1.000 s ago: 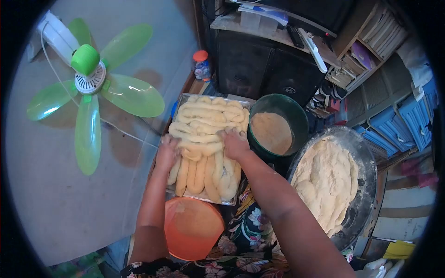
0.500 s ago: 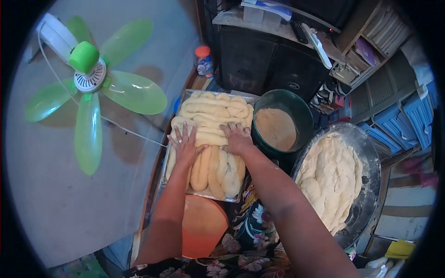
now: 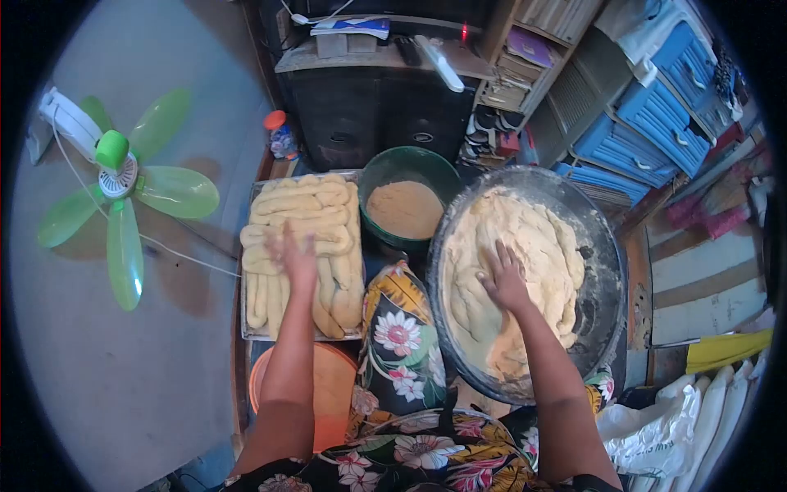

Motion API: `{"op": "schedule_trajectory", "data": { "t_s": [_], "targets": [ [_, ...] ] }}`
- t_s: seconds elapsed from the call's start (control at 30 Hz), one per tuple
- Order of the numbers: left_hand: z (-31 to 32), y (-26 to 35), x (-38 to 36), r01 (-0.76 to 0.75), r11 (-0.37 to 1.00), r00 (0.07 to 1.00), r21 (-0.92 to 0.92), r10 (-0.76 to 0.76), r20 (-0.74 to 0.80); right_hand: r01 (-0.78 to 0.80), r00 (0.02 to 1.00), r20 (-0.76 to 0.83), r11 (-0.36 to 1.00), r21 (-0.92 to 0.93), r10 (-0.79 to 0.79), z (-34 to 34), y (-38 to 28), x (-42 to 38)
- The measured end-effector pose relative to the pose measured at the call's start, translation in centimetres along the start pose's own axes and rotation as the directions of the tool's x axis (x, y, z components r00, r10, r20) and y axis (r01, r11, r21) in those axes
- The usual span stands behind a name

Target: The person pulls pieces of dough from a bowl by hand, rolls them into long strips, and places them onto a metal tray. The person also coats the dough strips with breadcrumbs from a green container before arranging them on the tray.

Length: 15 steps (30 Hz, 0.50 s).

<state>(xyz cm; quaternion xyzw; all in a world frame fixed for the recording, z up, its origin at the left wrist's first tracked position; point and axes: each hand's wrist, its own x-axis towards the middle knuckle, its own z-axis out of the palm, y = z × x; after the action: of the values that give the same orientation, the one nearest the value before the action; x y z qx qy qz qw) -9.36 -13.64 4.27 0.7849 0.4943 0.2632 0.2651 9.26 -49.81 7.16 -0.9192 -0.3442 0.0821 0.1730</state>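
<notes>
My left hand (image 3: 293, 252), blurred by motion, is over the dough ropes (image 3: 299, 220) laid close together in a rectangular metal tray (image 3: 243, 307); its fingers look spread. On the right, my right hand (image 3: 507, 279) lies with spread fingers on a large mass of pale dough (image 3: 537, 238). That dough fills much of a wide dark basin (image 3: 602, 307), whose inner wall is smeared with flour. Neither hand visibly grips anything.
A green bucket (image 3: 385, 164) with brown powder stands between tray and basin. Below the tray is an orange tub (image 3: 328, 369). A green fan (image 3: 119, 176) is at left, a jar (image 3: 280, 135) behind the tray, speakers (image 3: 369, 115) at the back, blue drawers (image 3: 648, 135) at right.
My right hand has left the dough ropes in the tray and now rests on the dough in the basin. My left hand stays over the tray. The view has turned right.
</notes>
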Motion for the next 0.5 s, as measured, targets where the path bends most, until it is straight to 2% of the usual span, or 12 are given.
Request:
{"op": "schedule_trajectory", "data": {
  "t_s": [0.07,0.1,0.13,0.17,0.2,0.23,0.27,0.3,0.37,0.4,0.47,0.5],
  "targets": [
    [1.0,6.4,-2.1,-0.354,0.906,0.935,-0.233,0.335,-0.117,0.052,0.993,-0.095,0.987,-0.153,-0.067,1.8,2.4,-4.0],
    [0.2,11.5,-4.2,-0.409,0.823,0.910,-0.394,0.399,-0.112,0.052,0.994,-0.092,0.986,-0.159,-0.067,1.9,2.3,-5.4],
    [0.2,14.6,-5.7,-0.449,0.814,0.878,-0.367,0.479,-0.013,0.070,0.995,-0.057,0.991,-0.115,-0.077,2.0,1.1,-6.6],
    [0.8,17.7,-7.5,-0.575,0.725,0.794,-0.379,0.606,-0.044,0.085,0.996,-0.023,0.994,-0.069,-0.087,2.0,0.4,-7.9],
    [0.8,20.2,-9.3,-0.630,0.698,0.722,-0.341,0.688,0.077,0.085,0.996,-0.023,0.994,-0.070,-0.087,2.1,0.3,-9.1],
    [2.8,21.5,-10.6,-0.616,0.655,0.647,-0.438,0.738,0.193,0.126,0.992,0.033,0.992,-0.017,-0.125,2.1,0.3,-10.1],
    [4.1,22.8,-12.2,-0.606,0.696,0.596,-0.387,0.718,0.360,0.164,0.982,0.086,0.986,0.037,-0.166,1.8,0.7,-10.7],
    [5.7,23.0,-13.4,-0.606,0.692,0.595,-0.392,0.722,0.354,0.163,0.983,0.082,0.986,0.029,-0.165,1.0,1.5,-10.7],
    [9.4,22.3,-15.8,-0.583,0.722,0.498,-0.373,0.680,0.538,0.021,0.993,0.118,0.975,-0.221,0.006,-0.9,4.1,-10.6],
    [10.5,21.6,-16.8,-0.581,0.720,0.501,-0.379,0.683,0.531,-0.045,0.996,-0.092,0.968,-0.248,0.022,-0.1,7.2,-10.3],
    [12.1,20.5,-18.0,-0.691,0.689,0.341,-0.219,0.577,0.742,-0.124,0.980,-0.181,0.965,-0.233,0.082,-2.3,9.3,-7.9],
    [12.1,20.7,-17.8,-0.688,0.692,0.344,-0.220,0.577,0.740,-0.202,0.954,-0.263,0.959,-0.200,0.146,-3.4,10.2,-6.3]
  ]
}}
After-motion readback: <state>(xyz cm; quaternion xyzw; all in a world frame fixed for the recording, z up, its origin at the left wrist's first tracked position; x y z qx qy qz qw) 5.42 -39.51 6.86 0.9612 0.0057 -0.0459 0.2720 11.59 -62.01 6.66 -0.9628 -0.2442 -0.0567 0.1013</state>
